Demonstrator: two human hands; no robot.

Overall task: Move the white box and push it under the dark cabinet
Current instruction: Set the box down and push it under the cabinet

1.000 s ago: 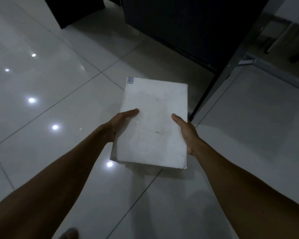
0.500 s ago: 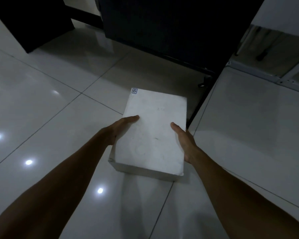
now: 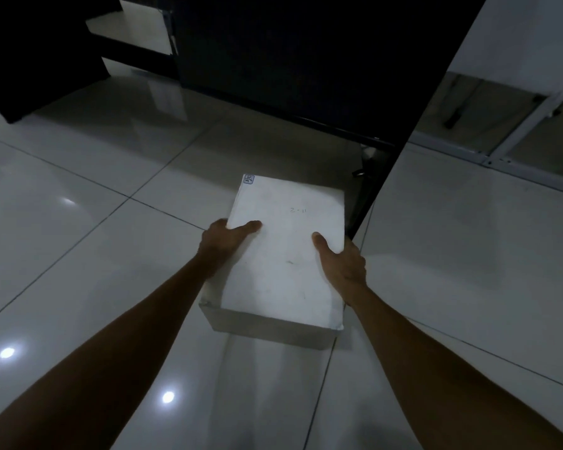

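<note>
A white rectangular box [image 3: 286, 254] with a small label at its far left corner sits low over the glossy tiled floor, its long side pointing away from me. My left hand [image 3: 223, 243] grips its left edge, thumb on the lid. My right hand [image 3: 342, 264] grips its right edge the same way. The dark cabinet [image 3: 306, 60] stands just beyond the box, with a shadowed gap beneath its bottom edge. I cannot tell whether the box rests on the floor or hangs just above it.
A thin dark cabinet leg [image 3: 368, 193] runs down beside the box's far right corner. A second dark piece of furniture [image 3: 30, 60] stands at the far left. A pale metal frame [image 3: 517, 138] lies at the right. Ceiling lights glint on the tiles [image 3: 78, 254].
The box has come down lower toward the floor and nearer the cabinet's base, with both hands still holding its sides. The view has tilted forward, showing more of the cabinet.
</note>
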